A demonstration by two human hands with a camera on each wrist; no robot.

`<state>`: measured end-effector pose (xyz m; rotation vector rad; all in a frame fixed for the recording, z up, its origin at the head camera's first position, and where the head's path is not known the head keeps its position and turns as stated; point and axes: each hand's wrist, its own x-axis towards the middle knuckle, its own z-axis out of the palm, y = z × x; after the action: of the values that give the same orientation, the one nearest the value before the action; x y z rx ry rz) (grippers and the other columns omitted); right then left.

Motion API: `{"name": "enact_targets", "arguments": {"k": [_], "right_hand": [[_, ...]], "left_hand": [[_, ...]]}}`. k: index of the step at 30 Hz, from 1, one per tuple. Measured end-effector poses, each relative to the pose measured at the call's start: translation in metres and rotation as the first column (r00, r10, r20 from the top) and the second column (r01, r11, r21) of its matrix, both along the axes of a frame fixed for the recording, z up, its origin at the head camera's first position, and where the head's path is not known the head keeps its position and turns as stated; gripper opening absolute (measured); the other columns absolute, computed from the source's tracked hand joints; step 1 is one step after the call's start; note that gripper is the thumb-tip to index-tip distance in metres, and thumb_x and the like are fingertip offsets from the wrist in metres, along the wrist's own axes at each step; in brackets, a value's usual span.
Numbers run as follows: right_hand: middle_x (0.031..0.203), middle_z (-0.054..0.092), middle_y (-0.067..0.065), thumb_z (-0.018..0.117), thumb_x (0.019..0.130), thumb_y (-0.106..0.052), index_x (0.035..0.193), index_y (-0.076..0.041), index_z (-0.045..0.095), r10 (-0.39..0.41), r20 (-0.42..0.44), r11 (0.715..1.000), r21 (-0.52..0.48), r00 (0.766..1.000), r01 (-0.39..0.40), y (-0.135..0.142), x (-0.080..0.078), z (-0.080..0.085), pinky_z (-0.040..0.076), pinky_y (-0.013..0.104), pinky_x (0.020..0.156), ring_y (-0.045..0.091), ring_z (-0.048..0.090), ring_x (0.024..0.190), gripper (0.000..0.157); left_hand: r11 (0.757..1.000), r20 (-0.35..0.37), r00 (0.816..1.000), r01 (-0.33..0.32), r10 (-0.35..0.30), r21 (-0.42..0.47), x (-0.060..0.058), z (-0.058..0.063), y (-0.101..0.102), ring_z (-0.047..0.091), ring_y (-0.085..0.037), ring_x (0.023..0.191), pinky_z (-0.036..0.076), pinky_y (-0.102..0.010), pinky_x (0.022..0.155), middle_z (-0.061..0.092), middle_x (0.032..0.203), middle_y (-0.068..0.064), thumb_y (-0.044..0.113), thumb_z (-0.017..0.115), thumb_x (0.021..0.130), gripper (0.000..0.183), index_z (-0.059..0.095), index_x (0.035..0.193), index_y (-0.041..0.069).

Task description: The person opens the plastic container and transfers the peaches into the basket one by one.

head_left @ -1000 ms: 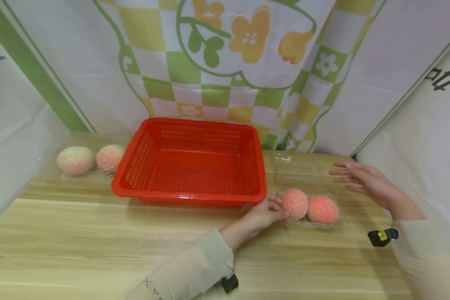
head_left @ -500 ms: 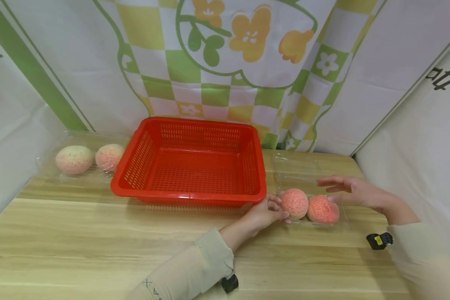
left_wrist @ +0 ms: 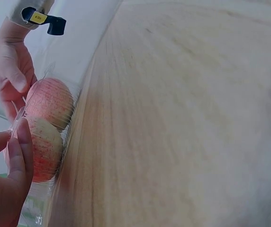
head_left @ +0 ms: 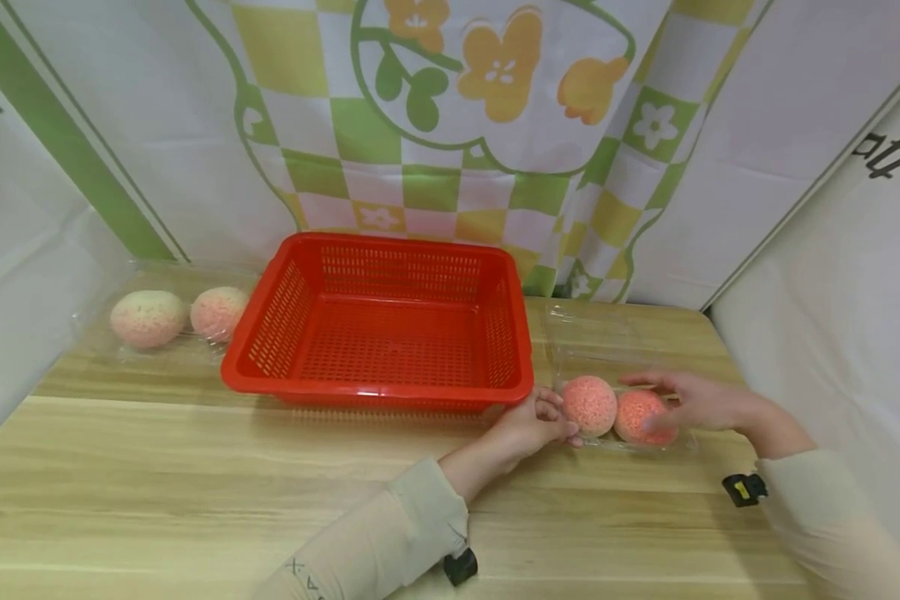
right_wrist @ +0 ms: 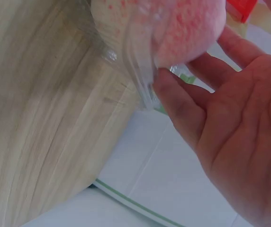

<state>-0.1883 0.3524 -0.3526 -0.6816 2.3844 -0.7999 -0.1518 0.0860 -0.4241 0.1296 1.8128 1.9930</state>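
Note:
A clear plastic clamshell box (head_left: 588, 329) lies at the right of the table, its lid folded back. Two speckled, peach-like pink balls sit in its front half: a left ball (head_left: 589, 406) and a right ball (head_left: 640, 417). My left hand (head_left: 528, 429) pinches the box's near left edge between thumb and fingers; the left wrist view shows the pinching fingertips (left_wrist: 24, 135). Around the right ball, my right hand (head_left: 693, 404) spreads, thumb across its front and fingers stretched past its far side. In the right wrist view the thumb (right_wrist: 171, 92) meets the plastic rim below the ball.
A red plastic basket (head_left: 378, 392) stands left of the box, close to the left hand. Farther left, another clear box (head_left: 187, 271) holds two paler pink and yellow balls. A checked curtain (head_left: 431, 187) hangs behind the wooden table (head_left: 195, 483).
The right hand has come left and down from beside the box to the right ball, its fingers now around it. The left hand has stayed at the box edge.

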Motion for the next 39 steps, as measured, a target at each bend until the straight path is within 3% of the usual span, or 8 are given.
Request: {"name": "enact_targets", "arguments": {"k": [4, 13, 19, 27, 39], "right_hand": [[0.137, 0.053, 0.029, 0.075, 0.088, -0.022, 0.143, 0.007, 0.043, 0.006, -0.03, 0.999, 0.046, 1.0, -0.005, -0.0038, 0.0003, -0.0054, 0.051, 0.026, 0.084, 0.027, 0.055, 0.115, 0.069], [0.141, 0.045, 0.032, 0.076, 0.08, -0.017, 0.145, 0.002, 0.043, -0.01, 0.005, 0.997, 0.08, 1.0, 0.009, -0.0093, 0.0031, -0.0061, 0.047, 0.039, 0.088, 0.038, 0.049, 0.12, 0.074], [0.134, 0.051, 0.029, 0.076, 0.08, -0.016, 0.143, 0.01, 0.038, -0.007, 0.018, 0.996, 0.088, 1.0, 0.006, -0.0086, 0.0008, -0.007, 0.05, 0.03, 0.083, 0.028, 0.054, 0.112, 0.078], [0.124, 0.058, 0.023, 0.076, 0.079, -0.012, 0.137, 0.011, 0.046, 0.006, 0.031, 0.999, 0.048, 0.999, -0.007, -0.0094, -0.0032, -0.0078, 0.052, 0.025, 0.076, 0.019, 0.057, 0.101, 0.07], [0.121, 0.061, 0.019, 0.078, 0.08, -0.016, 0.134, 0.008, 0.051, 0.012, -0.071, 0.998, 0.065, 0.997, -0.008, -0.0061, 0.0006, -0.0086, 0.052, 0.023, 0.072, 0.013, 0.058, 0.095, 0.065]], "left_hand": [[1.0, -0.002, 1.0, -0.001, 0.001, -0.001, 0.0005, 0.0005, 0.0, 0.074, -0.035, 0.085, 0.051, -0.021, 0.074, 0.058, 0.08, -0.003, -0.002, 0.07, 0.089, 0.03, 0.049, 0.111, 0.004], [1.0, -0.004, 1.0, -0.019, 0.018, -0.012, -0.0002, -0.0012, 0.0005, 0.074, -0.034, 0.083, 0.048, -0.019, 0.071, 0.056, 0.079, -0.002, -0.003, 0.07, 0.088, 0.029, 0.05, 0.109, 0.004], [1.0, 0.002, 1.0, -0.014, 0.014, -0.012, 0.0004, -0.0002, 0.0006, 0.074, -0.034, 0.084, 0.05, -0.021, 0.073, 0.057, 0.079, -0.003, -0.002, 0.07, 0.089, 0.029, 0.05, 0.109, 0.004], [1.0, 0.008, 1.0, -0.026, 0.026, -0.016, 0.0006, 0.0008, 0.0001, 0.075, -0.033, 0.084, 0.049, -0.022, 0.072, 0.057, 0.079, -0.002, -0.002, 0.07, 0.089, 0.029, 0.05, 0.11, 0.004], [1.0, 0.002, 1.0, -0.019, 0.019, 0.009, 0.0, -0.0012, 0.0016, 0.074, -0.035, 0.084, 0.052, -0.023, 0.073, 0.057, 0.078, -0.002, -0.004, 0.069, 0.089, 0.029, 0.049, 0.11, 0.003]]}}
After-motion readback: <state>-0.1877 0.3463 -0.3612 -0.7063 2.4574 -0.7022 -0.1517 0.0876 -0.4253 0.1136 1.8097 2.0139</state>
